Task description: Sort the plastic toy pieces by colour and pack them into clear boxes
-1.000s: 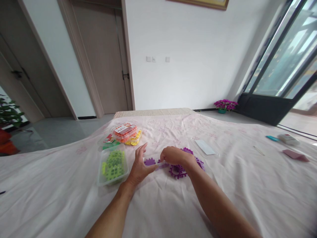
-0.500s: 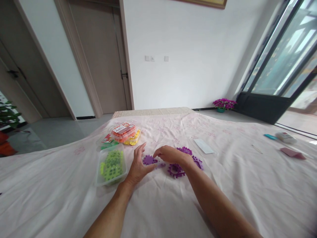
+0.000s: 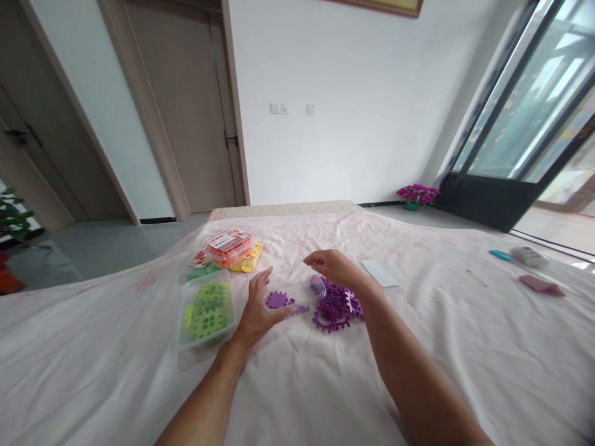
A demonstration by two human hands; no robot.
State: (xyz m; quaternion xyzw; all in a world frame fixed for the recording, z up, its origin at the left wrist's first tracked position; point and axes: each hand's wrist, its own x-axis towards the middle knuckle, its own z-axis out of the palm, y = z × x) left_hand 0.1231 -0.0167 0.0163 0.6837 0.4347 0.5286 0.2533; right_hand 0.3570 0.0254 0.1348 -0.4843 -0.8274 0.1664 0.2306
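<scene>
My left hand (image 3: 257, 310) is curved around the left end of a clear plastic box (image 3: 304, 297), its thumb along the near side and its fingers at the far side. A purple toothed building piece (image 3: 277, 300) shows at that end of the box. Above and behind a pile of purple building pieces (image 3: 332, 311), my right hand (image 3: 332, 265) is raised, fingers stretched to the left with nothing visible in them. The right forearm hides part of the pile.
Left of my left hand stands an open plastic box (image 3: 180, 328) of green pieces (image 3: 210, 310). Behind it are stacked boxes of orange (image 3: 231, 246) and yellow pieces (image 3: 248, 259). A white card (image 3: 380, 272) lies right of the pile; a pink item (image 3: 542, 285) lies far right.
My right hand has lifted away from the plastic box, up and to the right, uncovering its right end and more of the purple pile. My left hand stays nearly where it was.
</scene>
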